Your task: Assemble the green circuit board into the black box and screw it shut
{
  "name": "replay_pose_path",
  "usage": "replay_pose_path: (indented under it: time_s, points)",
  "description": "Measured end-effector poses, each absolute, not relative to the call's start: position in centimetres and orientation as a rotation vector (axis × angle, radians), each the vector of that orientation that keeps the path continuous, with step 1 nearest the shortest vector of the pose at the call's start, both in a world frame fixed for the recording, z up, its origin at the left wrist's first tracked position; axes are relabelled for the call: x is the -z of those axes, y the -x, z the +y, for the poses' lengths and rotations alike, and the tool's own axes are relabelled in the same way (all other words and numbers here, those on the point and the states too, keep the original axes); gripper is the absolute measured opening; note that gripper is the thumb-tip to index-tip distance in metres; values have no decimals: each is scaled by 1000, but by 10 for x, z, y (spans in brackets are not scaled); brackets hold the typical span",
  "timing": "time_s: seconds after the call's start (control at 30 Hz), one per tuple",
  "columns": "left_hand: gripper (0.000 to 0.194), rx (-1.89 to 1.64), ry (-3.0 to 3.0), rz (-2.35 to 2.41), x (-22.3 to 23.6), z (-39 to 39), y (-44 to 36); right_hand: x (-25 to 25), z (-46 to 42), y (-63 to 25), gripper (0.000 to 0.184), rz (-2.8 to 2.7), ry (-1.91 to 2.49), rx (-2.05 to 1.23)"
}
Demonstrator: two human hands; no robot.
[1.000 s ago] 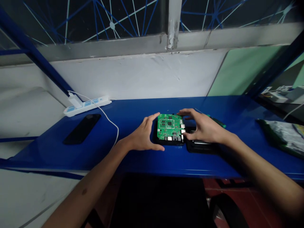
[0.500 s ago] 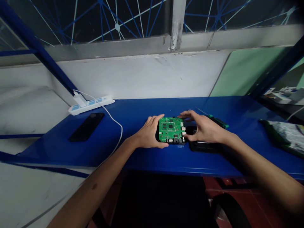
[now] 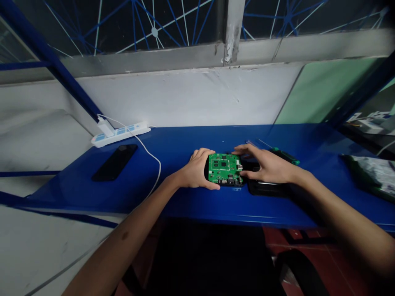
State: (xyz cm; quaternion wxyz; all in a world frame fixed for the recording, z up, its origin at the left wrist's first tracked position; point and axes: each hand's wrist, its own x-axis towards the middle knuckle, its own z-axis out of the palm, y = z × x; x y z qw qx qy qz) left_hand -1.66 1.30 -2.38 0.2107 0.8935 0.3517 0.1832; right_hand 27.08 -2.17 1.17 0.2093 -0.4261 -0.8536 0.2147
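A green circuit board (image 3: 222, 166) with chips and metal ports sits in a shallow black casing above the blue table. My left hand (image 3: 198, 168) grips its left side, thumb along the front edge and fingers at the back. On the other side, my right hand (image 3: 267, 164) is curved round the port edge, thumb at the ports and fingers at the back right corner. A black case part (image 3: 265, 189) lies under my right hand, which partly hides it. Behind that hand is a screwdriver (image 3: 285, 156) with a green and black handle.
A black phone (image 3: 115, 163) lies on the left of the blue table (image 3: 182, 205). Behind it are a white power strip (image 3: 121, 133) with a plugged-in charger and a trailing white cable (image 3: 151, 156). A plastic bag (image 3: 373, 172) rests at the right.
The whole view has shifted slightly. Both hands keep their places on the board, and my right thumb stays by the ports. Nothing was let go.
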Motion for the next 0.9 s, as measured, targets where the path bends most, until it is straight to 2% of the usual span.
replay_pose_path:
  time_s: [0.13,0.4,0.63,0.9]
  points:
    - [111,-514,-2465,982,24,14,16,-14,-23,-270,62,-2383,1192,-616]
    - [118,-388,-2392,1044,14,10,16,-16,-22,-270,73,-2390,1226,-696]
    - [96,-387,-2424,1011,15,9,17,-17,-23,-269,73,-2388,1253,-679]
    - [99,-361,-2442,1027,13,7,16,-13,-21,-269,69,-2352,1261,-662]
